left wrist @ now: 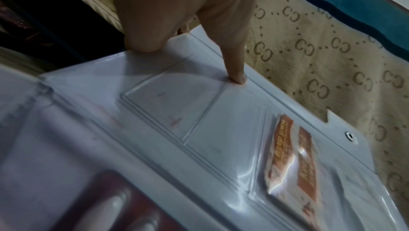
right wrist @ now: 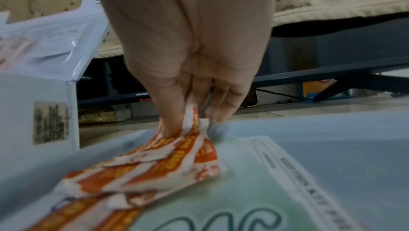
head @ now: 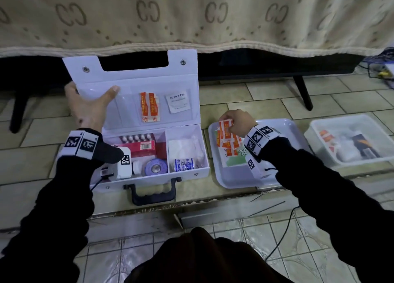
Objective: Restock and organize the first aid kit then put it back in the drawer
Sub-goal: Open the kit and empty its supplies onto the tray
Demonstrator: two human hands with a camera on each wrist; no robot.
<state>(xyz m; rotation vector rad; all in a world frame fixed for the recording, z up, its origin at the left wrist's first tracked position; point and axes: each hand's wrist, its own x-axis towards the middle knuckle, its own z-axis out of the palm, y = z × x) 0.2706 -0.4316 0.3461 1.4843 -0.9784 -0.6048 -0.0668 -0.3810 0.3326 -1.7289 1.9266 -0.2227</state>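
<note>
Between our hands the first aid kit (head: 149, 150) lies open on the tiled floor, its lid (head: 136, 95) standing upright. Our left wrist camera covers the kit's near left corner, so we cannot make out what lies under it. Just under our right hand sits a white tray (head: 238, 176), partly hidden by our sleeve; well beyond it a clear tub (head: 349, 142) holds blurred supplies we cannot read. Our left hand (head: 89, 108) clasps the lid's left edge, thumb (left wrist: 238, 77) pressed on the clear pocket inside, the other fingers out of sight behind. Our right hand (head: 238, 122) reaches down over the tray, fingertips pinching orange plaster strips (right wrist: 177, 157) off the pile on a green-printed packet (right wrist: 254, 191).
</note>
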